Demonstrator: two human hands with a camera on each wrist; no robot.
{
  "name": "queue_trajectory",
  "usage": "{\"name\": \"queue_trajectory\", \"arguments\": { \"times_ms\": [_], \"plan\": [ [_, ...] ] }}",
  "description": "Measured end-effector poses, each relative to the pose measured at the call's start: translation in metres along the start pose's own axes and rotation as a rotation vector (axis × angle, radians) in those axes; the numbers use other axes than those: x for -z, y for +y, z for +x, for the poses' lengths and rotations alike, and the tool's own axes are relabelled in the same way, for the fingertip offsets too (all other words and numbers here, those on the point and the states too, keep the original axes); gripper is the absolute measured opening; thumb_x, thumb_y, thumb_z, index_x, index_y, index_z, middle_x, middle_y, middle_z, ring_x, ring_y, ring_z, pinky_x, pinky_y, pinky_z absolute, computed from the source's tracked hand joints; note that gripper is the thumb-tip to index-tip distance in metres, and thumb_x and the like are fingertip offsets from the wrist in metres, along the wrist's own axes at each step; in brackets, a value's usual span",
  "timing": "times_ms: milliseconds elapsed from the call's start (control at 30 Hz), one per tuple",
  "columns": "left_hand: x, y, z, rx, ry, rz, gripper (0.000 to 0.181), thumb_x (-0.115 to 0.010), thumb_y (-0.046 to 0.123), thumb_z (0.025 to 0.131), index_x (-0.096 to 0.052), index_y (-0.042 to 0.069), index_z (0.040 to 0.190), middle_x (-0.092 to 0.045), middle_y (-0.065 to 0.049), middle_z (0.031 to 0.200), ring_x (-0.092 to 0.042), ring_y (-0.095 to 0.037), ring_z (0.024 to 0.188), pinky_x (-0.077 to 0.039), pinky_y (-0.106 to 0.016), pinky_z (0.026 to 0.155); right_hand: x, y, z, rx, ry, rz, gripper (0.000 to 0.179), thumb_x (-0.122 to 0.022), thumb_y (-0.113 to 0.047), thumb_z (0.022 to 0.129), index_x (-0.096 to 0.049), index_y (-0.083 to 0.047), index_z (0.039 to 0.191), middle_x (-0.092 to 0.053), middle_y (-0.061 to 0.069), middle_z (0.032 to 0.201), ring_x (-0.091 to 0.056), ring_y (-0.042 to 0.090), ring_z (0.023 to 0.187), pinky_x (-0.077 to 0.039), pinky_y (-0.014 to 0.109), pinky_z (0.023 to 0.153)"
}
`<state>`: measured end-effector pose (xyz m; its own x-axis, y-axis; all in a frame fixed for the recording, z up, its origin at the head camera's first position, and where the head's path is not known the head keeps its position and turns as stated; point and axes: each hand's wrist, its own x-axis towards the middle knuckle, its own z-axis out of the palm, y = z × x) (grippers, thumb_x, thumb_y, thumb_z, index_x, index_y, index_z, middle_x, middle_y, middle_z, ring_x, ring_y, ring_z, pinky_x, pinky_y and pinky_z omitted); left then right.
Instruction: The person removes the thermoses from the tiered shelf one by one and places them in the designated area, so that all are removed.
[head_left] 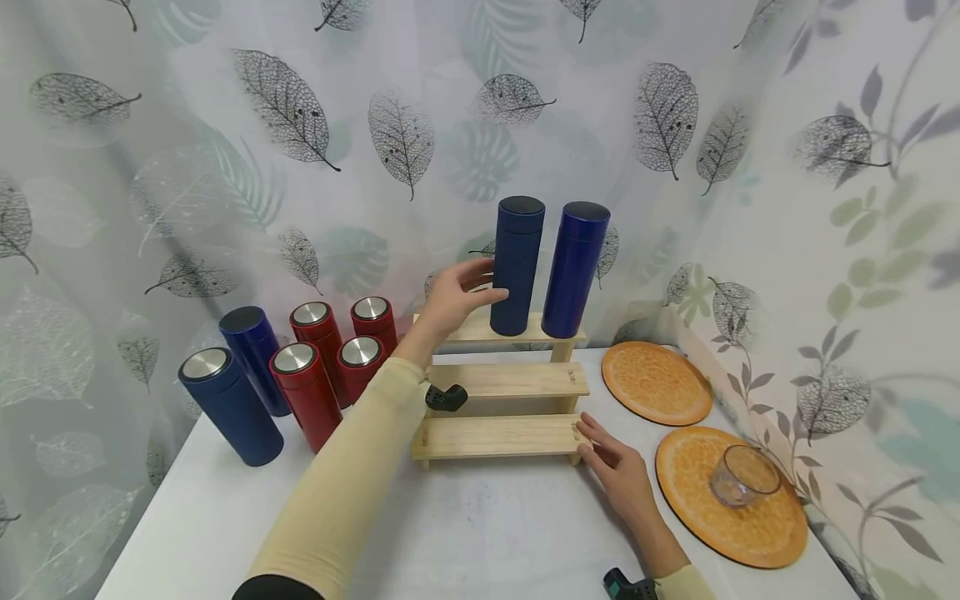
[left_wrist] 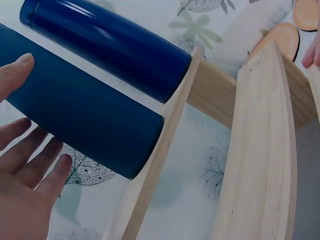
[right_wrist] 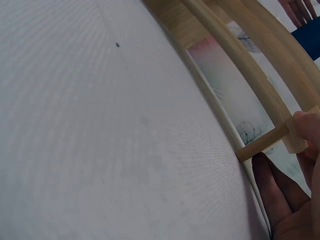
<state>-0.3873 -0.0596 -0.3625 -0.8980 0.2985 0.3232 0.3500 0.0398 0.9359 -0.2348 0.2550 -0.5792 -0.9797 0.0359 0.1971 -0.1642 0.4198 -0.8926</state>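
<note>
A matte dark blue thermos bottle (head_left: 517,267) stands on the top tier of a three-tier wooden rack (head_left: 502,380). My left hand (head_left: 461,300) is at its left side, the thumb in front and the fingers spread along its edge. In the left wrist view, fingertips of the left hand (left_wrist: 30,185) show beside the bottle, not wrapped round it. Just right of it stands a glossy blue thermos bottle (head_left: 576,271), tilted in appearance. My right hand (head_left: 618,471) holds the right end of the rack's lowest board; in the right wrist view the thumb (right_wrist: 307,125) lies on the board end.
To the left stand a dark blue bottle (head_left: 232,408), a glossy blue bottle (head_left: 258,358) and several red bottles (head_left: 307,396) with silver lids. On the right lie two round orange mats (head_left: 656,383), the nearer bearing a clear glass (head_left: 742,477). A leaf-patterned curtain (head_left: 420,67) hangs behind the white table (head_left: 465,533).
</note>
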Motion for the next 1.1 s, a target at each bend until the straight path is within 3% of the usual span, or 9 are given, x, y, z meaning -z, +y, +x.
{"name": "queue_trajectory", "arguments": {
  "times_ms": [300,567,733,900,1100],
  "plan": [
    [-0.008,-0.009,0.006,-0.032,0.043,0.013,0.064,-0.082,0.013,0.098,-0.056,0.006,0.157,-0.062,-0.013,0.152,-0.058,-0.030,0.141,-0.050,-0.041,0.116,-0.001,-0.002,0.000,-0.008,0.000,0.006,0.044,-0.076,-0.028,0.105,-0.070,-0.015,0.147,-0.055,-0.008,0.160,-0.048,0.017,0.150,-0.046,0.007,0.101],
    [-0.014,-0.012,0.009,-0.019,0.068,0.032,0.073,-0.087,0.019,0.096,-0.053,0.010,0.160,-0.060,-0.013,0.153,-0.058,-0.031,0.140,-0.053,-0.045,0.113,-0.002,-0.002,-0.001,-0.021,0.005,0.012,0.045,-0.077,-0.029,0.104,-0.070,-0.017,0.147,-0.055,-0.009,0.160,-0.048,0.016,0.150,-0.046,0.007,0.101],
    [-0.019,-0.012,0.009,0.015,0.100,0.113,0.077,-0.088,0.026,0.095,-0.052,0.013,0.161,-0.060,-0.009,0.153,-0.058,-0.028,0.139,-0.054,-0.045,0.111,-0.002,0.000,-0.004,-0.020,0.000,-0.005,0.044,-0.076,-0.030,0.105,-0.070,-0.017,0.147,-0.055,-0.009,0.159,-0.048,0.018,0.150,-0.045,0.007,0.101],
    [-0.022,-0.010,0.010,0.006,0.131,0.208,0.077,-0.086,0.032,0.096,-0.051,0.014,0.162,-0.059,-0.007,0.154,-0.059,-0.027,0.138,-0.056,-0.043,0.109,-0.001,0.000,-0.002,-0.006,0.004,-0.003,0.045,-0.075,-0.032,0.105,-0.069,-0.018,0.148,-0.055,-0.008,0.160,-0.048,0.019,0.150,-0.044,0.007,0.102],
    [-0.020,-0.008,0.007,-0.007,0.134,0.210,0.074,-0.087,0.031,0.096,-0.053,0.015,0.160,-0.061,-0.006,0.151,-0.060,-0.026,0.136,-0.057,-0.043,0.107,0.000,-0.001,-0.002,0.001,-0.001,0.001,0.045,-0.076,-0.030,0.105,-0.070,-0.017,0.148,-0.055,-0.007,0.160,-0.048,0.020,0.150,-0.045,0.007,0.102]
  ]
}}
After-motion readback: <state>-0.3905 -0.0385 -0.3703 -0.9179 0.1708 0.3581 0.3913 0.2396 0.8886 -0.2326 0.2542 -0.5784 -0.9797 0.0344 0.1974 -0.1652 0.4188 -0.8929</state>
